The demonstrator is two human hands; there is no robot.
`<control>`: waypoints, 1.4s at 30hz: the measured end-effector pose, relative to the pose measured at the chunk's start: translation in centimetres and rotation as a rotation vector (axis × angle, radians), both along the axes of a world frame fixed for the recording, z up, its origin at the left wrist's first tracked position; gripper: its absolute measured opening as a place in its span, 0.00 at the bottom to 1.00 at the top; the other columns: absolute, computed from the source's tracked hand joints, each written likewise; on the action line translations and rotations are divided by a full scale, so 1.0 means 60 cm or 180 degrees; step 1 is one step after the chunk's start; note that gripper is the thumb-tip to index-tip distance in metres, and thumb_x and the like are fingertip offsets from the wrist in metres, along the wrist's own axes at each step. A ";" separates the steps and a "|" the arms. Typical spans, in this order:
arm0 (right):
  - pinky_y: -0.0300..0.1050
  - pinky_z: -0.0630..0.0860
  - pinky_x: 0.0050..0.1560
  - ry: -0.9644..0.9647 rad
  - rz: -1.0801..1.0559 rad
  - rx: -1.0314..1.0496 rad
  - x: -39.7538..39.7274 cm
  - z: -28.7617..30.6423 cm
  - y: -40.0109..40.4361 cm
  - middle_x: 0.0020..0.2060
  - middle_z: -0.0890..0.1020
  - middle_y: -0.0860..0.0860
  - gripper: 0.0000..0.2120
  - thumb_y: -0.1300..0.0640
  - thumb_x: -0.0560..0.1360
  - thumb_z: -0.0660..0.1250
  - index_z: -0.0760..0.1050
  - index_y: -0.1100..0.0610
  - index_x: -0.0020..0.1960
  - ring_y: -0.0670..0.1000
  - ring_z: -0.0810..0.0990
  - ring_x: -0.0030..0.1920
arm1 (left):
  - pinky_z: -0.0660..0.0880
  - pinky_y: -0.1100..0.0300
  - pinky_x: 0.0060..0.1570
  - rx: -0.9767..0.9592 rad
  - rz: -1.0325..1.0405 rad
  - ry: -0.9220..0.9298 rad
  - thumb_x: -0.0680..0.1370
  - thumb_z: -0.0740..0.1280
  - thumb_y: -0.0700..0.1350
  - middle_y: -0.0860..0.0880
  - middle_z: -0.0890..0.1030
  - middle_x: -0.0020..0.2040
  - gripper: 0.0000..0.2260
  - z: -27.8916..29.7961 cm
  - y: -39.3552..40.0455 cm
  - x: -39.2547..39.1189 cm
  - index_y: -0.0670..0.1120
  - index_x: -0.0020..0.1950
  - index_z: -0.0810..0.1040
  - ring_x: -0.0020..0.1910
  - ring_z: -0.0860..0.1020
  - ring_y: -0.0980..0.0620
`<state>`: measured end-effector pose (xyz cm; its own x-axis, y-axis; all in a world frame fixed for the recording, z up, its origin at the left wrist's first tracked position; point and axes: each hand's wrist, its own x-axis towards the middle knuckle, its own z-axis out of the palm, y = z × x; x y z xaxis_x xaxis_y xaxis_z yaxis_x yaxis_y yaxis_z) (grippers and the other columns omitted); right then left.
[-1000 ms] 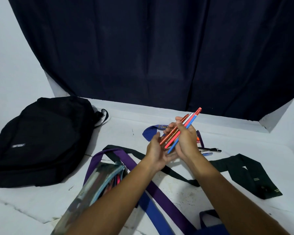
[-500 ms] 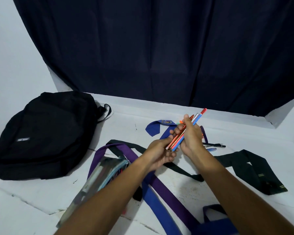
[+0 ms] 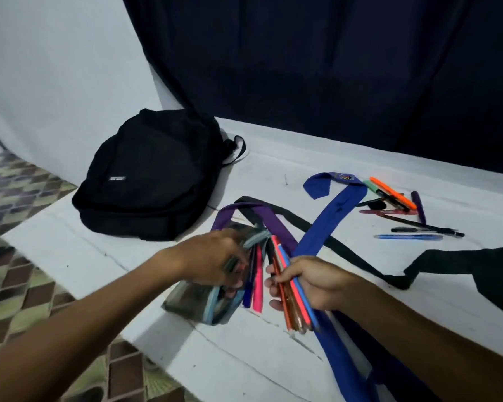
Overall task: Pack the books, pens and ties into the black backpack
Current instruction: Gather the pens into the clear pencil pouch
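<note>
The right hand (image 3: 311, 281) grips a bundle of pens (image 3: 295, 297), fingers curled round them, tips pointing at the pouch (image 3: 204, 303). The left hand (image 3: 215, 261) holds the pouch's open top, though blur hides the exact grip. Pink and blue pens (image 3: 254, 281) stick out of the pouch. More loose pens (image 3: 404, 216) lie far right on the white table (image 3: 145, 256), near the blue tie (image 3: 328, 219). Purple (image 3: 270, 224) and black (image 3: 462, 265) ties lie across the table. The backpack (image 3: 154, 175) sits closed, well left of them.
</note>
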<state>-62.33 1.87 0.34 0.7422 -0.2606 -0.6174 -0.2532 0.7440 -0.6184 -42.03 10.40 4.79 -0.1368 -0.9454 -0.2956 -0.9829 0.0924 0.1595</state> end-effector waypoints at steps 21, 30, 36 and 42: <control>0.58 0.77 0.50 0.0191 -0.0983 -0.0458 0.176 0.023 0.007 0.47 0.77 0.64 0.19 0.73 0.73 0.49 0.72 0.69 0.58 0.64 0.78 0.46 | 0.80 0.61 0.34 0.0637 0.1260 0.2411 0.69 0.71 0.24 0.48 0.71 0.70 0.39 0.024 0.017 0.058 0.45 0.76 0.63 0.63 0.77 0.47; 0.62 0.80 0.49 0.0583 -0.1027 -0.1882 0.205 0.002 0.025 0.42 0.83 0.63 0.15 0.66 0.65 0.55 0.79 0.65 0.45 0.61 0.83 0.44 | 0.81 0.58 0.36 0.0703 0.1120 0.3071 0.69 0.69 0.22 0.49 0.78 0.62 0.36 0.018 0.027 0.082 0.52 0.69 0.69 0.60 0.80 0.47; 0.58 0.81 0.50 0.0902 -0.0277 -0.2767 0.181 0.007 0.013 0.46 0.83 0.65 0.09 0.72 0.72 0.64 0.80 0.67 0.49 0.61 0.84 0.46 | 0.81 0.58 0.37 0.0717 0.1092 0.3196 0.69 0.69 0.23 0.45 0.78 0.63 0.34 0.015 0.025 0.082 0.53 0.66 0.71 0.59 0.80 0.46; 0.47 0.83 0.36 0.1132 0.0000 -0.2497 0.176 0.007 0.007 0.43 0.82 0.61 0.13 0.72 0.71 0.71 0.76 0.68 0.54 0.56 0.83 0.37 | 0.81 0.59 0.37 0.0710 0.1040 0.3157 0.69 0.70 0.23 0.40 0.77 0.64 0.33 0.014 0.024 0.078 0.54 0.64 0.72 0.61 0.78 0.41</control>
<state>-51.78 2.31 0.78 0.5388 -0.7092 -0.4547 -0.5294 0.1348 -0.8376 -37.37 11.81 5.60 -0.1610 -0.9181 -0.3621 -0.3766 -0.2820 0.8824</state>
